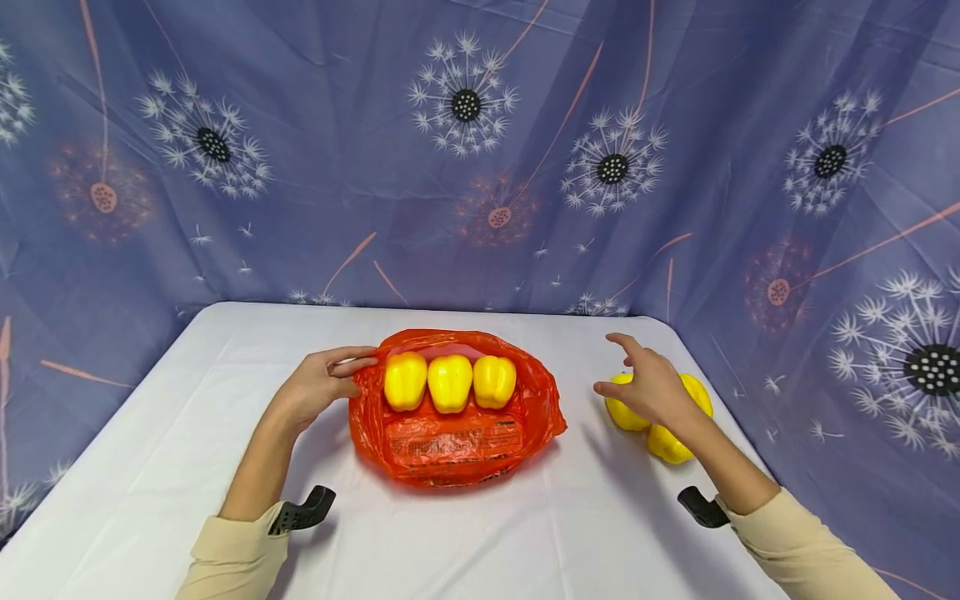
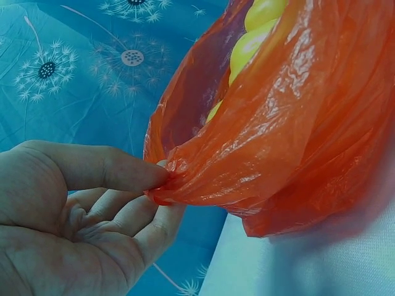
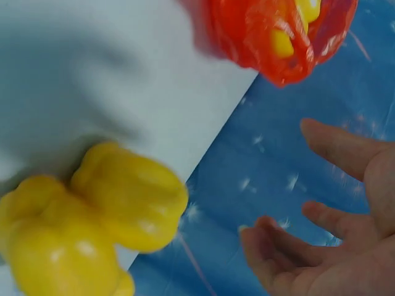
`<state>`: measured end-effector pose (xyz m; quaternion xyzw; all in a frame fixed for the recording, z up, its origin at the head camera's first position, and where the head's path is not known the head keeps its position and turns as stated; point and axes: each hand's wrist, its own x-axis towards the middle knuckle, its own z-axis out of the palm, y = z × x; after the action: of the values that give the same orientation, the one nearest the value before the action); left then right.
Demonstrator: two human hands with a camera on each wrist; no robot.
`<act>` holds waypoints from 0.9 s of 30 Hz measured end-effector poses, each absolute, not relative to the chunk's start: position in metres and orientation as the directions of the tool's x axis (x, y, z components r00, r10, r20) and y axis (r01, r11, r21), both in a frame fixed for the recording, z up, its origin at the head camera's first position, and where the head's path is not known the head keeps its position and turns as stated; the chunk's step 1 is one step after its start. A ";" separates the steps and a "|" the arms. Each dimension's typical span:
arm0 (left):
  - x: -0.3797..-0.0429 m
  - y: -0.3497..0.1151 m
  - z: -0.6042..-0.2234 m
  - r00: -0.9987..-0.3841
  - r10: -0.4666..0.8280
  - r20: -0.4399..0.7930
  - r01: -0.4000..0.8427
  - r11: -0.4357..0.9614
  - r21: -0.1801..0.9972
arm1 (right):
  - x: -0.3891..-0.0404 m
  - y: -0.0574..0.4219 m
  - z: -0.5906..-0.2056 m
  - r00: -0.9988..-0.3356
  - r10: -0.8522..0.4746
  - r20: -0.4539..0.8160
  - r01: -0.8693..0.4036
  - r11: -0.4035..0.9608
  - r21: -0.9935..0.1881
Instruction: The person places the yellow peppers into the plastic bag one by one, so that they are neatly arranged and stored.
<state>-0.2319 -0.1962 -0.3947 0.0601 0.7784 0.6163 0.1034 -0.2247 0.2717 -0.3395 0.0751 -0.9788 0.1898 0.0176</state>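
Note:
A red plastic bag lies with its mouth wide on the white table, three yellow bell peppers lined up in a row inside it. At the bag's left rim, my left hand pinches the thin plastic between thumb and fingers; the left wrist view shows the gathered edge in that grip. Over on the right, my right hand hovers above a cluster of loose yellow bell peppers, partly covering them. Its fingers are spread and hold nothing, and in the right wrist view the loose peppers sit apart from the fingertips.
White cloth covers the table, whose far edge meets a blue dandelion-print curtain. The curtain also runs along both sides. Black wrist mounts stick out from both beige sleeves.

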 end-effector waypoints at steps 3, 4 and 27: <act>-0.231 -0.197 -0.395 -0.971 0.220 -0.090 -0.038 0.230 0.972 | -0.222 0.284 -0.341 -0.993 -0.121 -0.002 -0.112 0.928 -0.355; -0.231 -0.197 -0.396 -0.971 0.220 -0.089 -0.038 0.228 0.973 | -0.221 0.288 -0.342 -0.993 -0.115 -0.019 -0.101 0.931 -0.350; -0.233 -0.194 -0.396 -0.971 0.225 -0.084 -0.029 0.236 0.971 | -0.209 0.356 -0.366 -0.991 -0.046 -0.128 -0.011 0.965 -0.261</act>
<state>-0.2332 -0.1938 -0.3958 0.0630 0.7792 0.6149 0.1035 -0.2092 0.3562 -0.3665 0.0144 -0.9890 0.1312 -0.0668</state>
